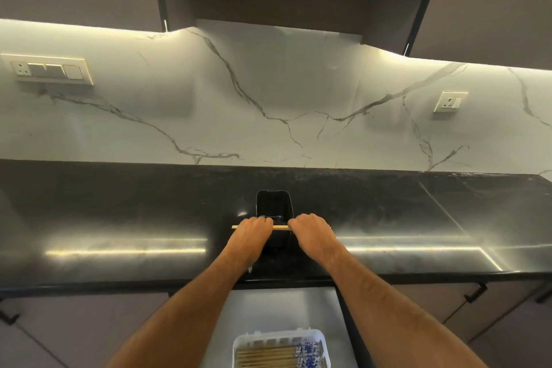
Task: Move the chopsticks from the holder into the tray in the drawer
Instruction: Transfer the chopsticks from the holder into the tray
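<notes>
A black holder (273,203) stands on the dark countertop, and nothing shows inside its open top. Just in front of it a pale wooden chopstick (280,227) lies level, running left to right. My left hand (252,233) grips its left part and my right hand (310,231) grips its right end. Below, in the open drawer (283,305), a white tray (248,340) holds several chopsticks with blue-patterned ends (277,355), laid side by side.
The black countertop (119,218) stretches left and right, with a marble backsplash (268,98) behind it. Sockets sit on the wall at left (47,70) and right (450,101). Cabinet handles (475,293) flank the drawer.
</notes>
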`<act>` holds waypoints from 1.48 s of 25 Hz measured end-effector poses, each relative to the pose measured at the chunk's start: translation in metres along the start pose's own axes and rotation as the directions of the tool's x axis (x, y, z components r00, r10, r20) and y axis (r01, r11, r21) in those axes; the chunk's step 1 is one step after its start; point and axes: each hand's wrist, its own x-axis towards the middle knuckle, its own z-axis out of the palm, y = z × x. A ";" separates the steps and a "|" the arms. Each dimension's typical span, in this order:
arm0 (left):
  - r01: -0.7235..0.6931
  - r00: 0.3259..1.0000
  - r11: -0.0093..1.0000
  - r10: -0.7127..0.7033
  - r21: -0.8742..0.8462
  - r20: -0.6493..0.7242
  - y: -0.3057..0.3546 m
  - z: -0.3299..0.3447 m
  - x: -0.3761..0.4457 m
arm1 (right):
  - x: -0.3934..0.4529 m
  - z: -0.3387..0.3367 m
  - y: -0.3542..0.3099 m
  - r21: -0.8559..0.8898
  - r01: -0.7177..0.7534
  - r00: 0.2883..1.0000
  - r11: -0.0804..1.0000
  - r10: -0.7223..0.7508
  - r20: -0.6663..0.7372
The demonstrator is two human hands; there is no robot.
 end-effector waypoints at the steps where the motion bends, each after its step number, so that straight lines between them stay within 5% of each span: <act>1: -0.010 1.000 1.000 0.010 -0.010 -0.003 0.004 0.005 -0.008 | -0.007 0.005 -0.004 -0.010 -0.006 1.000 1.000 0.006 0.010; 14: -0.024 0.994 1.000 0.023 0.008 0.106 0.056 0.086 -0.100 | -0.092 0.106 -0.031 -0.084 0.097 0.994 0.992 -0.091 0.068; 19: 0.003 0.989 0.999 0.004 -0.052 0.146 0.086 0.119 -0.136 | -0.134 0.158 -0.025 0.142 0.135 0.990 0.981 -0.141 0.031; 21: 0.017 0.988 0.998 -0.007 -0.059 0.154 0.089 0.128 -0.148 | -0.147 0.177 -0.023 0.356 0.025 0.999 0.934 -0.010 -0.043; 23: 0.045 0.986 0.994 -0.029 -0.097 0.163 0.089 0.133 -0.159 | -0.156 0.180 -0.023 0.681 -0.247 0.949 0.690 0.313 0.027; 25: 0.054 0.984 0.991 -0.033 -0.119 0.175 0.090 0.137 -0.168 | -0.157 0.177 -0.018 0.894 -0.421 0.795 0.151 0.536 0.284; 27: 0.042 0.985 0.991 -0.021 -0.123 0.174 0.091 0.142 -0.172 | -0.148 0.184 -0.008 0.827 -0.462 0.690 -0.321 0.455 0.562; 28: 0.037 0.983 0.991 -0.014 -0.126 0.183 0.091 0.144 -0.172 | -0.145 0.186 -0.005 0.761 -0.489 0.671 -0.426 0.374 0.640; 30: 0.037 0.979 0.992 -0.012 -0.122 0.206 0.090 0.148 -0.172 | -0.142 0.193 -0.006 0.704 -0.531 0.672 -0.471 0.272 0.689; 35: 0.050 0.972 0.991 -0.020 -0.120 0.236 0.089 0.150 -0.179 | -0.145 0.196 -0.016 0.731 -0.565 0.723 -0.383 0.197 0.662; 37: 0.044 0.971 0.991 -0.013 -0.124 0.237 0.087 0.151 -0.180 | -0.150 0.192 -0.020 0.780 -0.583 0.755 -0.229 0.202 0.624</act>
